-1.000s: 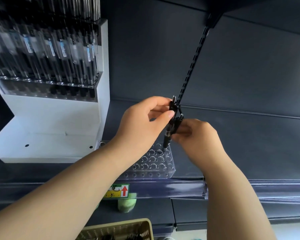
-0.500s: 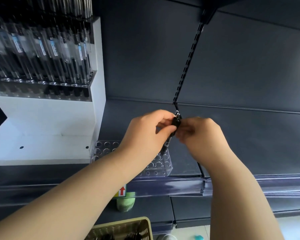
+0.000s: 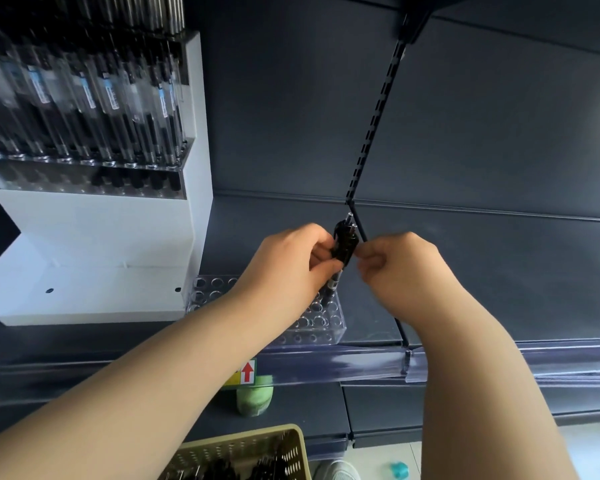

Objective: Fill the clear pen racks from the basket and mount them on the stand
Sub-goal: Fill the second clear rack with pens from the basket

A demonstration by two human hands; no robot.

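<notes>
Since a second ago, both hands have come down with the pens [image 3: 343, 242], and a little more of the black bunch now shows between them than half a second back. I see its long axis standing near upright, the clicker ends leaning up and slightly right, the tips pointing down and left at the holes of the clear rack [image 3: 321, 320]. One tip reaches the rack's top; I cannot tell whether it sits in a hole.

My view has the left hand [image 3: 291, 265] curled round the bunch, thumb across the front. The right hand [image 3: 404, 268] has its fingers curled, with thumb and forefinger pinching the bunch's right edge. Both forearms rise from the bottom of the view and meet above the rack.

That rack lies on the dark shelf [image 3: 499, 271], just beside the white stand [image 3: 94, 237]. Below, the basket [image 3: 243, 452] shows at the lower edge.
</notes>
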